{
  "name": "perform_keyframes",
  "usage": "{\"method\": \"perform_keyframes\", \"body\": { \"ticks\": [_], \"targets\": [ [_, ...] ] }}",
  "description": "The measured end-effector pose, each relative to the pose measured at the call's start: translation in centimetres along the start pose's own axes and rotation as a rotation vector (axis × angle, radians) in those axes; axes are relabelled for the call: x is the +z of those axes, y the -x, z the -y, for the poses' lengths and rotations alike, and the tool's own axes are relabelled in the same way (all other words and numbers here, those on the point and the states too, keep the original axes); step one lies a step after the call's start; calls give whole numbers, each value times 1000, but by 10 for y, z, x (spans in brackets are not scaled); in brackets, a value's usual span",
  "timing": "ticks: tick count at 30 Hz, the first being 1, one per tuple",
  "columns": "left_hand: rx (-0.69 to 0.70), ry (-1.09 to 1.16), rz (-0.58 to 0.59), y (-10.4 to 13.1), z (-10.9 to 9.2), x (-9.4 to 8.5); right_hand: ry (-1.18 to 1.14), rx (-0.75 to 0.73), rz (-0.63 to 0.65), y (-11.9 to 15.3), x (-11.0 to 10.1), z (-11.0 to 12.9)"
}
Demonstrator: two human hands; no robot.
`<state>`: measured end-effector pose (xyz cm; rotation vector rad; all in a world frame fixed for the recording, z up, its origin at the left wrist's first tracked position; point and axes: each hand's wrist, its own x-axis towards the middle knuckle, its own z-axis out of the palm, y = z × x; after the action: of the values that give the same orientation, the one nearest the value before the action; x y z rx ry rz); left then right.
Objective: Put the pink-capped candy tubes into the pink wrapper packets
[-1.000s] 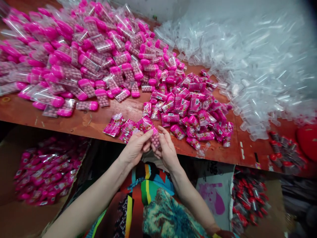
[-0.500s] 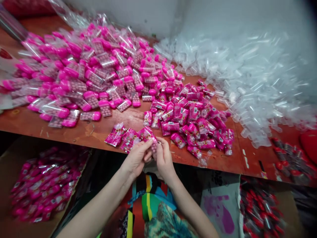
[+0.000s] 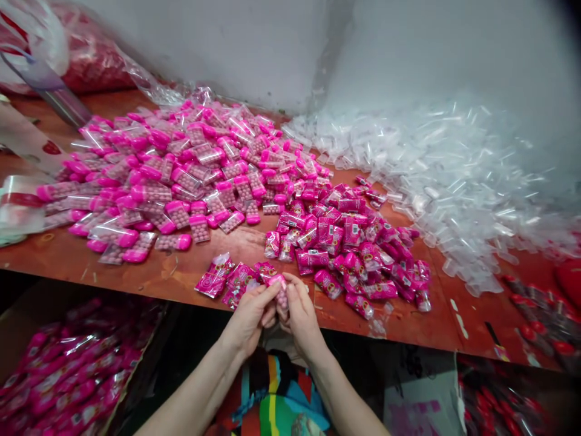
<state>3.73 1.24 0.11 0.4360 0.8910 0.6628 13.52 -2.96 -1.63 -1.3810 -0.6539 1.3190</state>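
Note:
Between my two hands, at the table's front edge, is a small clear candy container [image 3: 281, 295] with a pink cap and pale pink balls. My left hand [image 3: 252, 315] pinches it from the left, thumb near the cap. On its other side the fingers of my right hand [image 3: 300, 312] close round it, hiding part of it. Just beyond my left hand lie several flat pink printed wrappers [image 3: 239, 281]. A heap of pink wrapped packets [image 3: 349, 242] lies to the right of my hands. Farther back on the left is a large pile of pink-capped containers [image 3: 181, 175].
Clear plastic pieces [image 3: 454, 175] are heaped at the back right against the wall. Red and dark items [image 3: 544, 315] lie at the right end of the table [image 3: 154, 272]. Below, a box on the left holds pink packets [image 3: 77, 363]; another on the right holds red items [image 3: 499, 393].
The view has tilted up, so the table sits lower and more wall shows. Both hands still hold the candy container, and the piles look unchanged.

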Motion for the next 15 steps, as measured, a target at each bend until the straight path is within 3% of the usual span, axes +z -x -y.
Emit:
{"method": "perform_keyframes", "body": {
  "ticks": [6, 9, 11, 15],
  "targets": [
    [41, 125, 28, -3, -3, 1, 424, -289, 3, 6, -11, 3],
    [26, 168, 21, -4, -2, 3, 601, -351, 1, 10, -13, 3],
    [22, 150, 21, -2, -2, 5, 519, -326, -20, 11, -10, 4],
    [17, 32, 60, 2, -4, 6, 77, -124, -15, 8, -6, 7]
  ]
}}
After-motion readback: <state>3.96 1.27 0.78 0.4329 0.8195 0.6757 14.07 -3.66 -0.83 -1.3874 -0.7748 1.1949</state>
